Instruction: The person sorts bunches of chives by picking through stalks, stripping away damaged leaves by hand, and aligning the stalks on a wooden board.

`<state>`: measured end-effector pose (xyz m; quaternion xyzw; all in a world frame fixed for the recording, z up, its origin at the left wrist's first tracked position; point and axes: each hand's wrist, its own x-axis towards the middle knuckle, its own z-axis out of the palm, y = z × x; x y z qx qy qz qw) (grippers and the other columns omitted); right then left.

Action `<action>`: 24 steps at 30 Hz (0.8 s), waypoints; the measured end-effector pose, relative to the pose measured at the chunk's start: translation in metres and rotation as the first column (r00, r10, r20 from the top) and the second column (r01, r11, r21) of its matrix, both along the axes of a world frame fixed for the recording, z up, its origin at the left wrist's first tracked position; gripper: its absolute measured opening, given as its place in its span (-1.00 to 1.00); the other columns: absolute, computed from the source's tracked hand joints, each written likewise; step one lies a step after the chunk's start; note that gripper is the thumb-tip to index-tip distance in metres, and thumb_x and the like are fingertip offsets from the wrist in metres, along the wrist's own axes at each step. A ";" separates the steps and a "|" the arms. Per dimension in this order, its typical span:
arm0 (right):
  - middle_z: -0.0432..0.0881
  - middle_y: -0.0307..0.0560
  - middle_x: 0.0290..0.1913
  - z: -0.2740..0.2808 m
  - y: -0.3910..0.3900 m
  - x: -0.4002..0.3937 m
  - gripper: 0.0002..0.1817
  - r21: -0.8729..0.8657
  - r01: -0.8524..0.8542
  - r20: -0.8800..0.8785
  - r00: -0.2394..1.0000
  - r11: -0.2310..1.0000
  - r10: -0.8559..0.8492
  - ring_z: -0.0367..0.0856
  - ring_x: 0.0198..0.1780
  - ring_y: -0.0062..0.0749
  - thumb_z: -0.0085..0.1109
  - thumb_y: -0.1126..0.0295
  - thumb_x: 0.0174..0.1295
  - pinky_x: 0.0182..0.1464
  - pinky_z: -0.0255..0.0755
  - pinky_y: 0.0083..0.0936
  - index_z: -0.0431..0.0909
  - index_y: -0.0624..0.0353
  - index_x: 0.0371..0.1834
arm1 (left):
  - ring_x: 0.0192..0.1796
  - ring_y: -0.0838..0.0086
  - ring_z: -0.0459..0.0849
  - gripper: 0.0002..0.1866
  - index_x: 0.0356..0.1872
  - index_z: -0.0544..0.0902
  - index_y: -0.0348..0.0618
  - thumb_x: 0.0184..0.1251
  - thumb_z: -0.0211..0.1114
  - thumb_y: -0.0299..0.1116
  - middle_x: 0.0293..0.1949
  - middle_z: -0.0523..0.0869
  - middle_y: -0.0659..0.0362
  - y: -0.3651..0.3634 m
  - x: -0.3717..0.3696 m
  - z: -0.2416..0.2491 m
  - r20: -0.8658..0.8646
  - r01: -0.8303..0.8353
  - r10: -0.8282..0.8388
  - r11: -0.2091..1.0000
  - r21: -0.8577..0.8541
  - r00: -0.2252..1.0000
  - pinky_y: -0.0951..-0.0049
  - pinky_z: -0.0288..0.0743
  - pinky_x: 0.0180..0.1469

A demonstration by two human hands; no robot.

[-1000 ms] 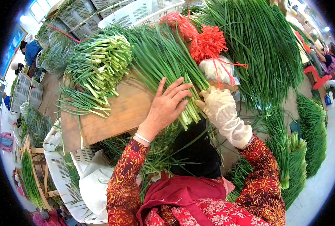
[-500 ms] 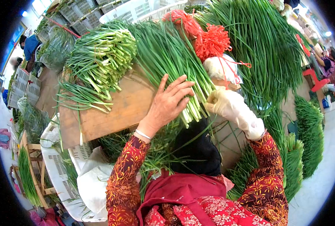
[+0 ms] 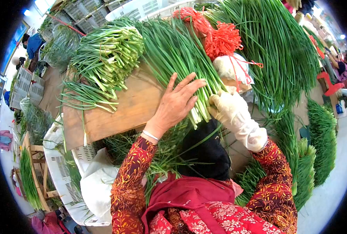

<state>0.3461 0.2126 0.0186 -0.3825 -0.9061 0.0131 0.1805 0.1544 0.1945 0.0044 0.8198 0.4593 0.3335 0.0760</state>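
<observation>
So the left hand (image 3: 177, 97) is lying open on top of the bunch (image 3: 185, 62), fingers spread over the green stalks, palm down, not clenched around anything. There's a pale bracelet (image 3: 150, 135) on that wrist. The right hand (image 3: 225, 104) has a whitish glove on, fingers curled in at the bunch's right edge, close to the cut ends. Can't tell if it's actually pinching any stalks, the glove hides that. The bunch sits on the right part of the wooden board (image 3: 115, 113), pale ends pointing down toward the person, leafy part away. Left of it there's a pile (image 3: 117, 58) of greens with pale ends, and just right of it the red ties (image 3: 223, 41) above a white bag (image 3: 231, 67). Big leafy heap (image 3: 275, 50) further right, white crate (image 3: 60, 171) down by the board's left side.
</observation>
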 end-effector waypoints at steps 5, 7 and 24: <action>0.48 0.00 -0.52 0.010 -0.026 0.004 -0.81 -0.063 0.143 -0.008 0.990 0.988 -0.143 0.49 -0.49 -0.09 0.12 0.27 -0.02 -0.40 0.36 -0.23 0.45 0.14 -0.62 | 0.31 0.37 0.20 -0.60 0.11 0.36 -0.03 0.20 0.03 -0.47 0.15 0.43 0.27 0.000 0.000 0.001 -0.027 -0.005 0.005 1.000 0.018 1.000 0.15 -0.19 0.37; 0.51 -0.02 -0.48 0.016 -0.038 0.014 -0.74 -0.322 0.134 0.009 0.990 0.937 -0.139 0.51 -0.45 -0.08 0.16 0.15 0.01 -0.37 0.38 -0.26 0.48 0.12 -0.55 | 0.32 0.34 0.19 -0.60 0.11 0.36 -0.04 0.20 0.02 -0.46 0.19 0.38 0.25 -0.001 0.000 0.003 -0.031 -0.054 0.055 0.998 0.042 0.998 0.16 -0.18 0.37; 0.50 -0.04 -0.43 -0.009 -0.032 0.026 -0.76 -0.586 -0.144 -0.306 0.950 0.797 -0.053 0.52 -0.36 -0.17 0.15 0.24 0.10 -0.30 0.39 -0.43 0.53 0.21 -0.42 | 0.33 0.29 0.15 -0.57 0.18 0.30 -0.05 0.25 0.01 -0.40 0.25 0.28 0.19 -0.018 0.000 0.001 -0.047 -0.086 0.084 0.995 -0.047 0.995 0.17 -0.12 0.35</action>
